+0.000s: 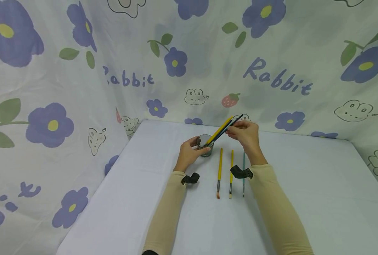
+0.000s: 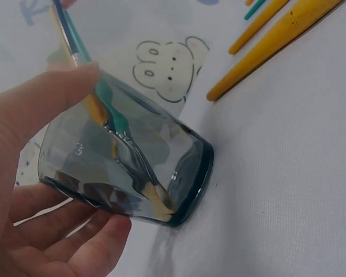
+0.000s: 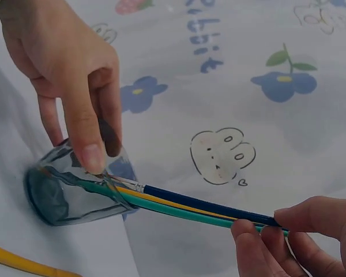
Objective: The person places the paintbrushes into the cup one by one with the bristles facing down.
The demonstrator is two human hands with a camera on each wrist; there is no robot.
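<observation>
My left hand [image 1: 187, 156] grips a clear grey-blue drinking glass [image 2: 63, 153], with its thumb near the rim and the other fingers on the far side. Several paintbrushes lean out of the glass towards the right, bristles down inside it. Beyond the rim, my right hand [image 1: 247, 136] pinches the upper end of a dark blue paintbrush [image 3: 207, 205] between thumb and fingers. A yellow paintbrush [image 1: 221, 129] and a green paintbrush [image 3: 179, 213] run close alongside it; in the right wrist view their far ends disappear behind my fingertips.
Right of the glass, two yellow paintbrushes [image 1: 220, 170] and a thin teal paintbrush [image 1: 243, 186] lie side by side on the white table [image 1: 310, 198], bristles towards me. A flower-and-rabbit printed cloth [image 1: 208, 71] hangs behind the table and along its left.
</observation>
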